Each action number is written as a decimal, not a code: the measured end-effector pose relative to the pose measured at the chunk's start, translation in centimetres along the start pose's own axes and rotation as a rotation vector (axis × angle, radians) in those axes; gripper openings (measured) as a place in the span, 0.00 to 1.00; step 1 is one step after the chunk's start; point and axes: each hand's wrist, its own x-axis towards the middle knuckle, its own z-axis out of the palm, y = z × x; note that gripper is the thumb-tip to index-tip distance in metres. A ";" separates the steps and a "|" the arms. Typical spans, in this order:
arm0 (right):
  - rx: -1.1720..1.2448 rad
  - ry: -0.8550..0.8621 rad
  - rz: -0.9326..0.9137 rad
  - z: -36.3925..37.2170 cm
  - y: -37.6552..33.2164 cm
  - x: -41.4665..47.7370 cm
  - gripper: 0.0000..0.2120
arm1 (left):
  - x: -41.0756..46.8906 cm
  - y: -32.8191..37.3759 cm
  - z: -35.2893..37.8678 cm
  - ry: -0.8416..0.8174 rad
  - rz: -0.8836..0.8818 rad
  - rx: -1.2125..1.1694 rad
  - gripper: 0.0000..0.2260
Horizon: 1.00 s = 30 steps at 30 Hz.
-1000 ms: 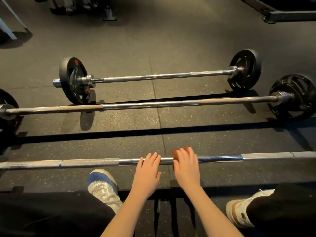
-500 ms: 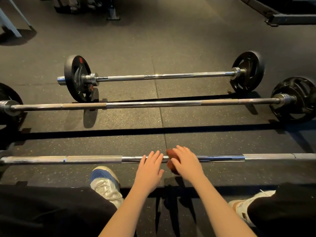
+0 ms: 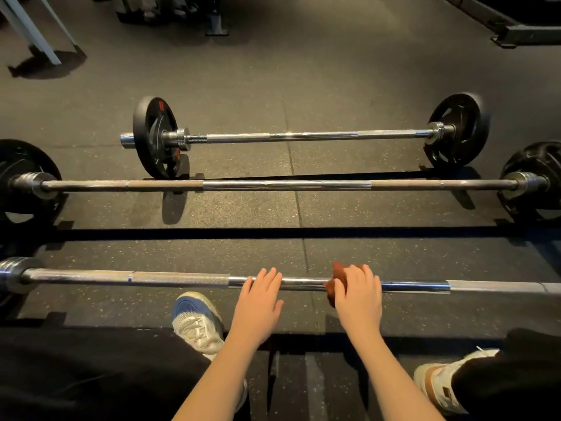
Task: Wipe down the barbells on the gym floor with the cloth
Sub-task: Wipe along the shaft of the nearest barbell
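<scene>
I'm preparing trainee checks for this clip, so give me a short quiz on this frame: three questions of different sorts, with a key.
1. True or false: the left hand rests on the nearest barbell with its fingers straight.
2. Which hand grips the red cloth against that bar? A. left hand B. right hand C. neither
3. How many barbells lie on the floor?

Key: 1 true. 2 B. 3 three: the nearest barbell, the middle barbell and the far barbell.
</scene>
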 end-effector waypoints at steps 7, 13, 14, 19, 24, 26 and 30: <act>-0.047 -0.314 -0.306 2.6 -5.6 1.6 0.13 | -0.1 -0.8 0.1 0.010 -0.032 -0.002 0.26; 0.005 -0.004 -0.019 2.3 -2.5 -0.2 0.11 | -0.7 -2.6 -0.2 0.008 -0.083 -0.013 0.25; -0.026 0.000 -0.056 3.0 -3.7 -0.8 0.10 | -0.7 -2.6 -0.2 0.018 -0.088 -0.013 0.25; -0.099 -0.321 -0.369 4.3 -8.3 1.6 0.14 | -0.7 -2.8 -0.3 0.019 -0.065 -0.007 0.26; -0.082 -0.050 -0.028 3.0 -4.4 0.2 0.12 | -1.5 -4.5 -0.7 0.030 -0.135 -0.014 0.26; -0.131 -0.008 -0.071 3.9 -5.7 -1.6 0.12 | -1.7 -5.1 -0.7 0.028 -0.135 -0.015 0.26; -0.109 -0.296 -0.344 5.2 -10.1 0.3 0.13 | -1.7 -5.0 -0.7 0.028 -0.145 -0.026 0.27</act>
